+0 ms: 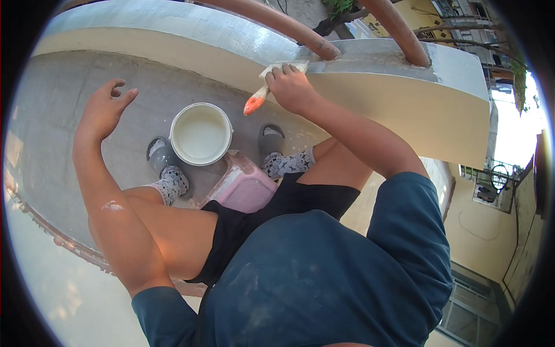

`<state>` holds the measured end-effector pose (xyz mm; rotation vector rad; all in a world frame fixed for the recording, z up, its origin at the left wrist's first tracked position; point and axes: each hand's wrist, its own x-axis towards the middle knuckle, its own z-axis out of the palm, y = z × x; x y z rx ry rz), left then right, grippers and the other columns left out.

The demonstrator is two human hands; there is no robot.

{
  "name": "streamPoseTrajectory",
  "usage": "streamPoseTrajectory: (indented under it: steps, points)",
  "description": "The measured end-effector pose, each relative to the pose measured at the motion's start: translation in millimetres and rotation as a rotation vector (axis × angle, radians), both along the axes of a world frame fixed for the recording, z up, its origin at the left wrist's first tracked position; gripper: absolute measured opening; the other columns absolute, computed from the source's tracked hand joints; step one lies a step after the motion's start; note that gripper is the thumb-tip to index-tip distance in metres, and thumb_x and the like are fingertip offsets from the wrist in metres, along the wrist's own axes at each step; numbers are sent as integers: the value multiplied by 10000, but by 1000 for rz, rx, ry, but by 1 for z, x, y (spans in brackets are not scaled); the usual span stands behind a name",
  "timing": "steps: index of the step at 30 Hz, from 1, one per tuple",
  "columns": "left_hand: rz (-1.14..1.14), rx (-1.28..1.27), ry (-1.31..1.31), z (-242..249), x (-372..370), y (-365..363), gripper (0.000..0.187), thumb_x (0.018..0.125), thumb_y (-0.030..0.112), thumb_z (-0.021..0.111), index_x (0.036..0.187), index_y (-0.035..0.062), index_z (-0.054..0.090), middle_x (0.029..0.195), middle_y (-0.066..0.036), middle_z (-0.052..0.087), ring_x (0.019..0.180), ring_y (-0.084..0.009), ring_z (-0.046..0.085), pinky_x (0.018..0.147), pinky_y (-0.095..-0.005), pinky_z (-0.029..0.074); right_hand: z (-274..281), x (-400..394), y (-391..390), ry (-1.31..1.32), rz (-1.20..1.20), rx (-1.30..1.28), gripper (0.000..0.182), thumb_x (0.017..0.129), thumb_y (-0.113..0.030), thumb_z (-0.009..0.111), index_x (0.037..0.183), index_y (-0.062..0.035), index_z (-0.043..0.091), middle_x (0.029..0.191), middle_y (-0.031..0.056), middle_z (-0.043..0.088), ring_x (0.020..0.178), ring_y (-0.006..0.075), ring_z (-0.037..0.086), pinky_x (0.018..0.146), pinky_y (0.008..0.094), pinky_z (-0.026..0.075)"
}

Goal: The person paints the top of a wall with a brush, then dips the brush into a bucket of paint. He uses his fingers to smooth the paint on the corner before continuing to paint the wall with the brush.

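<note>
My right hand (289, 87) is closed round a paintbrush (254, 104) with an orange-red handle end that points down and left. Its pale bristle part lies against the top edge of the low wall (370, 69), partly hidden by my fingers. My left hand (110, 107) is raised at the left with its fingers curved and apart, holding nothing. Between my feet stands a white bucket (201, 134) of whitish liquid, to the right of my left hand and below the brush.
I sit on a pink stool (248, 185). Reddish-brown rails (289, 23) rise from the wall ledge. My feet, in grey slippers (270, 140), flank the bucket on the grey floor (115, 69). A window (474, 301) is at lower right.
</note>
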<state>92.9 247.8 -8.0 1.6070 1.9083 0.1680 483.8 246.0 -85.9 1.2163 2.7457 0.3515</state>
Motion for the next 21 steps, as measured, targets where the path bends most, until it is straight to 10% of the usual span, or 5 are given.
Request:
streamPoseTrajectory:
  steps: [21]
  points:
    - [-20,17,17,-7,-8,5,611,862,425,610,1307,23,496,1206,-235,577,1040,-312,604,902,-392,461,-18,29,53,-103,-217,-97,162,813,-116,521,803,-46,666,798,146,680,779,308,670,744,405,511]
